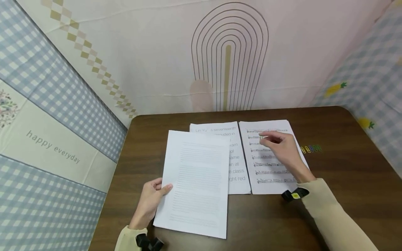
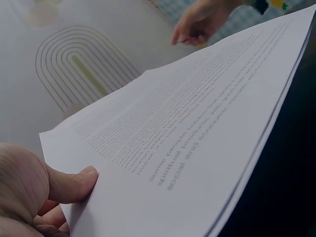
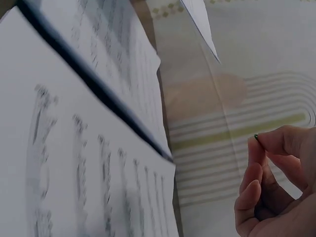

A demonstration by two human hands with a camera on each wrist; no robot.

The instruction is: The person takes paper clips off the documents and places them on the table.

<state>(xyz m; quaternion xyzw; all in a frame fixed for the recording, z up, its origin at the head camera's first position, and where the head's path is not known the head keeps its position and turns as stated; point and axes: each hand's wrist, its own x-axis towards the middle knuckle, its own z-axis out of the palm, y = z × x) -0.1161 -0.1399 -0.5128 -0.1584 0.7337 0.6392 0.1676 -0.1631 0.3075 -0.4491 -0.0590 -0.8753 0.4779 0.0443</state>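
Note:
My left hand [image 1: 148,199] grips the left edge of several printed sheets [image 1: 198,184], thumb on top and fingers underneath. In the left wrist view the sheets [image 2: 163,128] tilt upward, their edges slightly apart at the right. Over the music sheets [image 1: 267,164], my right hand [image 1: 284,148] pinches a small green paper clip [image 3: 256,136] between thumb and index finger. Most of the clip is hidden by the fingertips. Partly covered by the held sheets, a stack of large-print pages [image 1: 240,177] lies beside the music sheets.
A short row of coloured paper clips [image 1: 307,149] lies on the brown table [image 1: 339,153], right of the music sheets. Behind the table hangs a pale cloth [image 1: 157,52] with arch lines. Checked cloth [image 1: 47,69] covers the left side.

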